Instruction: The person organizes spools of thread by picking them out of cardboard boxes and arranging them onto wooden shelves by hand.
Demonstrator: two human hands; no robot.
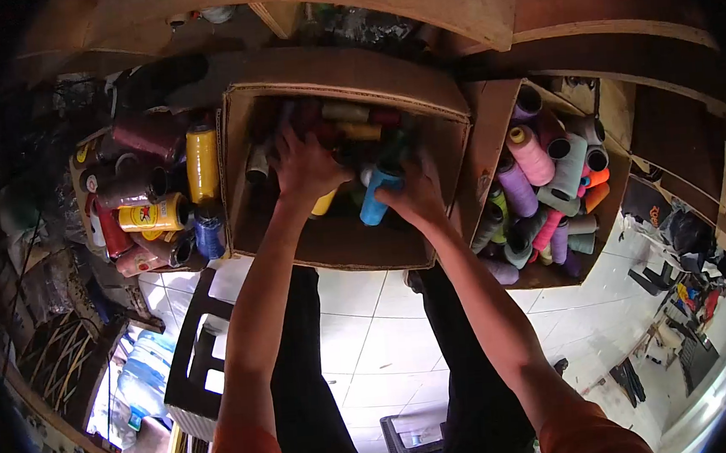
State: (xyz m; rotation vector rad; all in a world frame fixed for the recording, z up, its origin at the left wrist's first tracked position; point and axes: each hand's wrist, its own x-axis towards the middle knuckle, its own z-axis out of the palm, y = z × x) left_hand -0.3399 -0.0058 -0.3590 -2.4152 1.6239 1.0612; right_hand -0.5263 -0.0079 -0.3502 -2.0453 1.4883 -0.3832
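Right hand (pixel 415 191): fingers gripping blue spool (pixel 376 204) inside central box (pixel 344 251).
Left hand (pixel 306 165): fingers spread among boxed spools (pixel 359 132); whether they grip one cannot be told. Left of central box: labelled yellow spool (pixel 150 214), red emblem, lettering too small to read. Right of central box: carton (pixel 483 142) containing pink spool (pixel 531 156), others purple and grey.

Blue spool (pixel 378 204): wound thread, matt
Middle box (pixel 357 255): matt cardboard
Floor (pixel 380 343): smooth, glossy tiles
Upper board (pixel 423 3): wood
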